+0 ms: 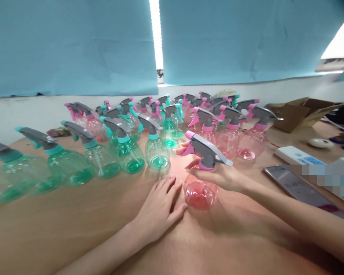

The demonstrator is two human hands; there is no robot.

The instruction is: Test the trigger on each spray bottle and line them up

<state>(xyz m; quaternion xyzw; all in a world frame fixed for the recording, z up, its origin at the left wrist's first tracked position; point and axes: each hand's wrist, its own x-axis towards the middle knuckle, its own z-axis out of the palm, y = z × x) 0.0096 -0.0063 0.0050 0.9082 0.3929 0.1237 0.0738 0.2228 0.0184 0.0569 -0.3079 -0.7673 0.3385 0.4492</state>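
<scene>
A pink spray bottle (200,194) with a grey and pink trigger head stands close in front of me, a little right of centre. My right hand (215,175) is wrapped round its neck, just under the head; part of the neck is hidden by the fingers. Flat on the table, left of the bottle's base, lies my left hand (163,204). Its fingers are stretched forward and its thumb points towards the base; nothing is in it. Beyond the left hand stands a green spray bottle (157,154) with a turquoise collar.
Several green spray bottles (68,168) line the wooden table (83,225) at left. Pink spray bottles (253,143) and green ones crowd the back. At right lie a phone (292,187), a white power strip (292,154), a white mouse (320,143) and an open cardboard box (292,114).
</scene>
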